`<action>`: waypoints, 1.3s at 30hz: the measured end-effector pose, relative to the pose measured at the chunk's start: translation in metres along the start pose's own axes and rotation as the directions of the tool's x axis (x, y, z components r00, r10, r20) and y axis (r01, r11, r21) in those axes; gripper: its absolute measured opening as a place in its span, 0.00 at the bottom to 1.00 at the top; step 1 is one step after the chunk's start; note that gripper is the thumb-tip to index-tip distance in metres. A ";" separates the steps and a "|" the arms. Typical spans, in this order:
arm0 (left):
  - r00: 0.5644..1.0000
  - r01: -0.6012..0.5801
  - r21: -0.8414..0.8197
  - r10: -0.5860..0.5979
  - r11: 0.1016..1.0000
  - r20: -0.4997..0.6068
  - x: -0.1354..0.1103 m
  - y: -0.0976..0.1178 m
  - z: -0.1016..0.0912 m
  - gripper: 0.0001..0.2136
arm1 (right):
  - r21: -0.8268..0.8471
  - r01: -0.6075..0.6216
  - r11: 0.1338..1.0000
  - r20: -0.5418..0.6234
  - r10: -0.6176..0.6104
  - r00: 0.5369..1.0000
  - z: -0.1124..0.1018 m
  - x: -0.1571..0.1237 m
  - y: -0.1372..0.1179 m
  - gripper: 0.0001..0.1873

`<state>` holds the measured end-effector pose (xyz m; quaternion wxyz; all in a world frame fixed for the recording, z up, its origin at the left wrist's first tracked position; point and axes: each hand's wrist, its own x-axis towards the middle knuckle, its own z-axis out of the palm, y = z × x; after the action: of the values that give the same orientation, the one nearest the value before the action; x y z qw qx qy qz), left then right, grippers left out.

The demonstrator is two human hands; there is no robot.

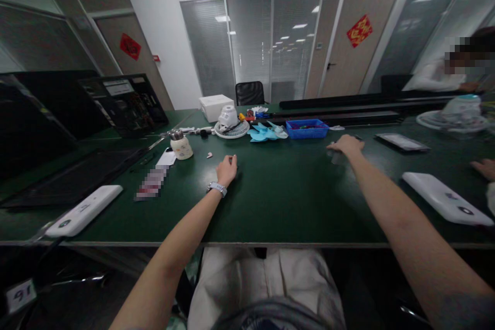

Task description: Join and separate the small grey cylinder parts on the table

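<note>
My left hand [227, 169] rests on the green table [278, 191] with its fingers curled inward; what they hold, if anything, is hidden. Farther right and forward, my right hand [347, 145] is lowered to the tabletop, its fingers bent and mostly hidden behind the hand. Beneath its fingertips shows a small see-through piece [337, 157], too blurred to name. A blue tray [307, 132] with small parts inside stands just left of and beyond my right hand. Light-blue fan blades [265, 133] lie between the tray and a white fan grille [232, 132].
A cream bottle [181, 147] stands left, near a small pinkish piece [209, 155]. White oblong devices [87, 211] lie at both sides. A phone-like slab [402, 142] is right. A white box [216, 108] stands behind. Another person's hand [485, 168] rests at the right edge.
</note>
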<state>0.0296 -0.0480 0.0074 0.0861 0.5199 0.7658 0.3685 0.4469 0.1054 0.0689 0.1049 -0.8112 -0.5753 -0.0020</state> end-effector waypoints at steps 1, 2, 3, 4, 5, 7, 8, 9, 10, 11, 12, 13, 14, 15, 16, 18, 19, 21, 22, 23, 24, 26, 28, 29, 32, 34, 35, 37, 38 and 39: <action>1.000 -0.004 0.000 0.004 1.000 -0.006 0.000 -0.001 0.001 0.19 | -0.029 0.017 0.999 -0.028 -0.018 0.999 -0.001 -0.005 -0.004 0.28; 1.000 -0.012 -0.002 0.012 1.000 -0.013 0.001 -0.002 0.002 0.19 | -0.052 0.049 0.997 -0.058 -0.052 0.997 -0.001 -0.012 -0.009 0.27; 0.999 -0.025 -0.011 0.025 1.000 -0.020 0.002 -0.002 0.004 0.18 | -0.068 0.098 0.993 -0.081 -0.104 0.991 -0.001 -0.022 -0.016 0.26; 0.998 -0.048 -0.027 0.048 0.998 -0.027 0.002 -0.001 0.005 0.18 | -0.074 0.165 0.984 -0.098 -0.171 0.980 -0.001 -0.034 -0.024 0.25; 0.996 -0.085 -0.050 0.084 0.995 -0.034 0.001 0.000 0.006 0.17 | -0.068 0.249 0.966 -0.115 -0.255 0.960 0.000 -0.047 -0.034 0.24; 0.981 -0.192 -0.106 0.188 0.976 -0.048 -0.003 0.004 0.006 0.15 | -0.013 0.452 0.892 -0.138 -0.450 0.882 0.004 -0.079 -0.060 0.23; 0.966 -0.257 -0.132 0.252 0.957 -0.053 -0.007 0.008 0.005 0.14 | 0.038 0.553 0.833 -0.144 -0.543 0.827 0.006 -0.097 -0.074 0.22; 0.947 -0.321 -0.155 0.315 0.935 -0.058 -0.012 0.012 0.004 0.14 | 0.101 0.637 0.765 -0.145 -0.622 0.770 0.009 -0.114 -0.088 0.22; 0.926 -0.378 -0.173 0.373 0.910 -0.062 -0.018 0.017 0.003 0.14 | 0.165 0.700 0.695 -0.142 -0.685 0.714 0.012 -0.131 -0.102 0.22; 0.905 -0.426 -0.190 0.422 0.885 -0.063 -0.024 0.021 0.001 0.14 | 0.225 0.745 0.627 -0.141 -0.736 0.662 0.014 -0.146 -0.114 0.21; 0.885 -0.463 -0.205 0.461 0.862 -0.062 -0.030 0.026 0.000 0.15 | 0.276 0.775 0.568 -0.146 -0.772 0.618 0.017 -0.160 -0.124 0.20; 0.867 -0.494 -0.219 0.494 0.841 -0.060 -0.035 0.031 -0.002 0.15 | 0.317 0.795 0.518 -0.160 -0.797 0.583 0.019 -0.171 -0.133 0.18; 0.852 -0.518 -0.231 0.520 0.824 -0.058 -0.040 0.035 -0.002 0.15 | 0.348 0.809 0.474 -0.181 -0.812 0.554 0.022 -0.181 -0.139 0.16; 0.841 -0.534 -0.239 0.538 0.811 -0.057 -0.043 0.038 -0.002 0.15 | 0.373 0.817 0.440 -0.206 -0.819 0.535 0.025 -0.188 -0.143 0.15; 0.836 -0.541 -0.244 0.545 0.805 -0.055 -0.045 0.040 -0.002 0.15 | 0.396 0.820 0.414 -0.233 -0.818 0.526 0.028 -0.193 -0.145 0.14; 0.845 -0.527 -0.250 0.532 0.812 -0.053 -0.046 0.043 0.000 0.13 | 0.444 0.812 0.380 -0.282 -0.800 0.529 0.036 -0.199 -0.146 0.13; 0.852 -0.515 -0.254 0.521 0.818 -0.051 -0.044 0.044 0.002 0.13 | 0.470 0.801 0.371 -0.299 -0.786 0.540 0.040 -0.200 -0.146 0.13; 0.858 -0.507 -0.262 0.512 0.821 -0.054 -0.041 0.044 0.005 0.11 | 0.520 0.773 0.363 -0.321 -0.756 0.571 0.048 -0.201 -0.145 0.13; 0.855 -0.513 -0.260 0.515 0.818 -0.065 -0.039 0.044 0.006 0.11 | 0.540 0.762 0.358 -0.326 -0.745 0.582 0.050 -0.201 -0.144 0.14; 0.850 -0.522 -0.252 0.520 0.815 -0.081 -0.037 0.044 0.007 0.10 | 0.556 0.754 0.351 -0.331 -0.738 0.588 0.052 -0.201 -0.144 0.14; 0.847 -0.530 -0.240 0.523 0.813 -0.099 -0.036 0.043 0.007 0.09 | 0.566 0.750 0.342 -0.337 -0.734 0.589 0.053 -0.202 -0.144 0.14; 0.842 -0.540 -0.218 0.524 0.813 -0.130 -0.035 0.043 0.007 0.08 | 0.576 0.753 0.319 -0.354 -0.732 0.582 0.054 -0.203 -0.143 0.14; 0.836 -0.548 -0.217 0.528 0.808 -0.147 -0.034 0.043 0.007 0.08 | 0.577 0.760 0.297 -0.374 -0.732 0.570 0.054 -0.203 -0.143 0.15; 0.833 -0.554 -0.225 0.532 0.802 -0.153 -0.034 0.043 0.006 0.08 | 0.576 0.764 0.289 -0.381 -0.732 0.565 0.055 -0.204 -0.143 0.16; 0.831 -0.554 -0.253 0.512 0.793 -0.216 -0.032 0.043 0.003 0.08 | 0.583 0.755 0.300 -0.385 -0.716 0.582 0.057 -0.205 -0.143 0.19; 0.838 -0.536 -0.253 0.472 0.805 -0.274 -0.029 0.038 -0.001 0.09 | 0.590 0.742 0.319 -0.381 -0.700 0.604 0.058 -0.205 -0.143 0.19; 0.844 -0.522 -0.238 0.456 0.819 -0.284 -0.026 0.034 -0.003 0.09 | 0.589 0.739 0.325 -0.382 -0.694 0.610 0.058 -0.206 -0.142 0.19; 0.866 -0.487 -0.182 0.447 0.854 -0.223 -0.020 0.023 -0.005 0.09 | 0.579 0.743 0.335 -0.388 -0.688 0.613 0.057 -0.207 -0.141 0.17; 0.883 -0.463 -0.145 0.442 0.874 -0.158 -0.017 0.017 -0.005 0.08 | 0.570 0.746 0.344 -0.392 -0.685 0.614 0.056 -0.208 -0.141 0.17; 0.901 -0.434 -0.111 0.427 0.894 -0.083 -0.014 0.010 -0.006 0.08 | 0.559 0.749 0.355 -0.394 -0.681 0.617 0.054 -0.208 -0.140 0.16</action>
<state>0.0403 -0.0607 0.0144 0.0137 0.6593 0.6091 0.4407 0.2390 -0.0353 0.0133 0.4082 -0.3782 -0.8215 0.1247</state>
